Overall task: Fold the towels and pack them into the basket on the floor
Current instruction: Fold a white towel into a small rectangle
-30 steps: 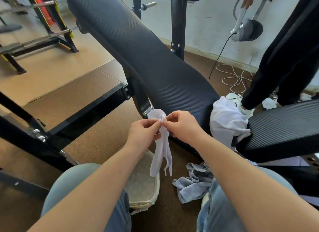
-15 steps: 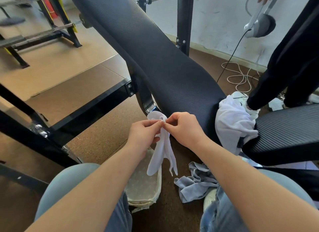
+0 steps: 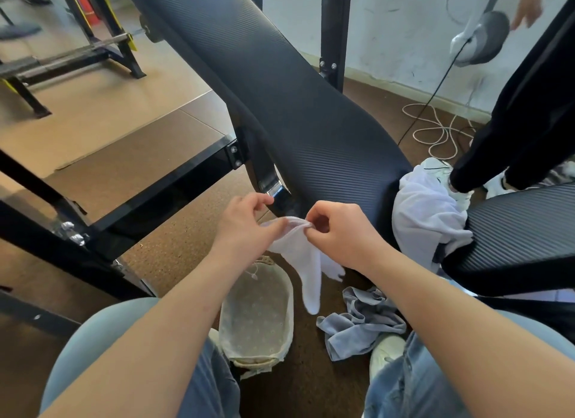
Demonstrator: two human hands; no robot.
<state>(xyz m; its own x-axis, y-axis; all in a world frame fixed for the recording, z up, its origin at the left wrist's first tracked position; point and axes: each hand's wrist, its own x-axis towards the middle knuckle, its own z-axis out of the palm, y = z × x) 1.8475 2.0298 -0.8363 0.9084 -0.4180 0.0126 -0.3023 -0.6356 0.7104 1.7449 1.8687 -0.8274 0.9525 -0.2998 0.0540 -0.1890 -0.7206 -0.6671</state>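
Note:
A small white towel (image 3: 306,262) hangs in the air in front of me. My left hand (image 3: 245,228) and my right hand (image 3: 339,234) both pinch its top edge, a short way apart. Directly below, on the floor between my knees, sits the oval basket (image 3: 289,296) with a pale dotted lining and nothing visible inside. A crumpled grey towel (image 3: 361,321) lies on the floor right of the basket. A larger white towel (image 3: 426,215) is bunched in the gap between the two black bench pads.
A long black padded bench (image 3: 280,84) slopes away ahead, with a second pad (image 3: 522,224) at right. Black steel frame bars (image 3: 149,187) cross on the left. Another person in black trousers (image 3: 513,122) stands at right near a white cable (image 3: 435,131).
My hands have moved slightly apart along the towel's top edge, spreading it wider. The hanging end has swung a little right. The view has shifted closer.

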